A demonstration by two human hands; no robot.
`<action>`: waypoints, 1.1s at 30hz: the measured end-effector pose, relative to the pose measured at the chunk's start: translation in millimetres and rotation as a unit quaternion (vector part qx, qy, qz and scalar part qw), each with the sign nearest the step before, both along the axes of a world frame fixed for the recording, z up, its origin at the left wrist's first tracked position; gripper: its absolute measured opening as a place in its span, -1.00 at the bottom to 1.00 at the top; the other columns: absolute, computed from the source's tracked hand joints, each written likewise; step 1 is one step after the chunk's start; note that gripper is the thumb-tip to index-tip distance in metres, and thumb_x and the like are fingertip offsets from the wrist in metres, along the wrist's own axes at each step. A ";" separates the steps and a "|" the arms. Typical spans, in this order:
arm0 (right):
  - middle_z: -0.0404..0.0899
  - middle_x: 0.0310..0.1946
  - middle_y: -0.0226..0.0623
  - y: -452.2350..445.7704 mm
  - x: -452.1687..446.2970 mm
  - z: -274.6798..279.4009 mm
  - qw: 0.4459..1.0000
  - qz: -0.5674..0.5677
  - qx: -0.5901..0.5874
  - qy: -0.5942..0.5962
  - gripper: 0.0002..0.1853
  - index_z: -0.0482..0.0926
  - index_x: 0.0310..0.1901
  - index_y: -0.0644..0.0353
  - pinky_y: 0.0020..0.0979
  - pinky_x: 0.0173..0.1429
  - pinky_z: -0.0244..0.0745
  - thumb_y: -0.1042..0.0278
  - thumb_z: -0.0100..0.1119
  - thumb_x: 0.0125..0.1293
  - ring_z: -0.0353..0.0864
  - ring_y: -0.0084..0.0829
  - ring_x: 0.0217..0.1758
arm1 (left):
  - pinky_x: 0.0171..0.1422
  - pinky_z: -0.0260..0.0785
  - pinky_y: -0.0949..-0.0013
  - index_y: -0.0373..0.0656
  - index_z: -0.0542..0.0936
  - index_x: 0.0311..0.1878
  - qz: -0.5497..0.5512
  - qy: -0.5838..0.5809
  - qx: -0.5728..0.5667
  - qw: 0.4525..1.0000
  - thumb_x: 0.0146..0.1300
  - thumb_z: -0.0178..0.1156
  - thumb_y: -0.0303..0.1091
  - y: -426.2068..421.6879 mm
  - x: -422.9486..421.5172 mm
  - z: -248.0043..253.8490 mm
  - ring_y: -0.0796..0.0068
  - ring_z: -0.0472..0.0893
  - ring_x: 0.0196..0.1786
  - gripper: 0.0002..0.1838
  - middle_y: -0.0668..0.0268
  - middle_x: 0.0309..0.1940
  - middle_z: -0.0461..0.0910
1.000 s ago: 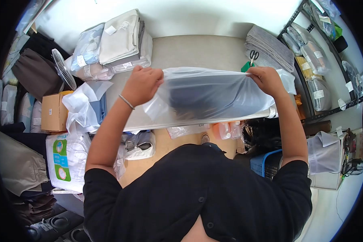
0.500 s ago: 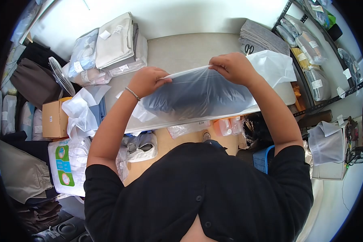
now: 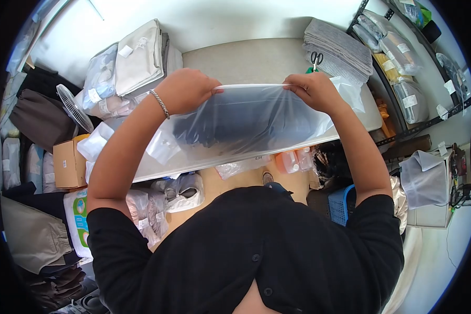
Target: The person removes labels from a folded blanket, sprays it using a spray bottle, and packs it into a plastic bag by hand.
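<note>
- While the fingers of our left hand (image 3: 189, 91) pinch the raised far edge of the plastic bag (image 3: 256, 112), our right hand (image 3: 315, 92) pinches that same edge further right; each grip is clamped on the film.
- Between our hands the edge runs nearly straight and taut, and a dark cloth (image 3: 209, 125) shows through the film beneath it.
- We have the bag over the front of the desk (image 3: 235, 52), its near side close to the desk's front edge.
- Behind the bag, the desk surface shows between the pale cloth stack (image 3: 137, 60) and the grey folded cloth (image 3: 336, 46), so our hands have room on the far side.
- To the right, room is tighter: the scissors (image 3: 316, 57) stand beside the grey folded cloth, and a white plastic sheet (image 3: 353, 94) lies just beyond our right hand.
- Past the desk's right end we see the shelf rack (image 3: 429, 126).
- Below our right forearm, the blue basket (image 3: 339, 206) sits lower than the desk.
</note>
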State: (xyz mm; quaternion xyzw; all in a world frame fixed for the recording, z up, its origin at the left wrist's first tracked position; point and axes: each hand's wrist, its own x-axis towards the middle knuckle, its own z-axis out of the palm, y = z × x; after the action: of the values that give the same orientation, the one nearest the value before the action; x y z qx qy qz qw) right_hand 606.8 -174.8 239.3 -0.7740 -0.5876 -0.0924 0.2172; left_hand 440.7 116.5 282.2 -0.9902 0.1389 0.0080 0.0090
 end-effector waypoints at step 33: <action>0.46 0.30 -0.21 3.5 96.8 -286.7 0.984 0.116 -0.108 -0.079 -0.48 0.37 0.34 0.15 -0.26 0.34 0.43 0.51 -0.10 0.31 0.49 -0.26 0.33 | 0.34 0.38 0.15 -0.10 0.44 0.32 0.200 -0.041 -0.088 0.975 0.26 0.07 -0.48 -13.6 -9.9 -335.9 0.22 0.47 0.33 -0.49 0.21 0.38 0.40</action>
State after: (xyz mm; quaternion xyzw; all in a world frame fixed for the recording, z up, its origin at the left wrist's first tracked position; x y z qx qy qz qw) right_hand 703.6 -171.4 -47.4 -0.7100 -0.6950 -0.0639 0.0940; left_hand 430.8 102.9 -53.7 -0.9944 -0.0618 -0.0431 -0.0745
